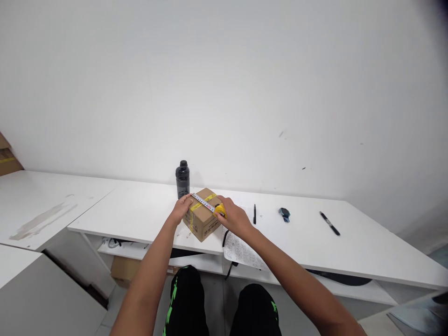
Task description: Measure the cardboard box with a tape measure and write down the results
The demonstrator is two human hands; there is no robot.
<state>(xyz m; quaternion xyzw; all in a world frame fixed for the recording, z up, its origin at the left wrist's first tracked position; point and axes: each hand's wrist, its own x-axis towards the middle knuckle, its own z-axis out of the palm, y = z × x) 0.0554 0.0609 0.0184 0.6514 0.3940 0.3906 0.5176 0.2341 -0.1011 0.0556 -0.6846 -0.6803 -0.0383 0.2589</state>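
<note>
A small cardboard box (205, 215) with yellow tape sits at an angle on the white desk. Across its top lies the pulled-out blade of a yellow tape measure (220, 210). My right hand (234, 215) is closed around the tape measure's case at the box's right edge. At the left edge, the fingers of my left hand (182, 208) pinch the blade's end against the box. Just behind the box stands a dark bottle (182, 179), its lower part partly hidden.
The white desk (301, 247) runs along a wall. To the right lie a black pen (255, 214), a dark blue watch-like item (284, 214) and a black marker (329, 223). A printed sheet (241, 247) hangs over the front edge. Below, a shelf holds cables; a carton (124, 270) stands underneath.
</note>
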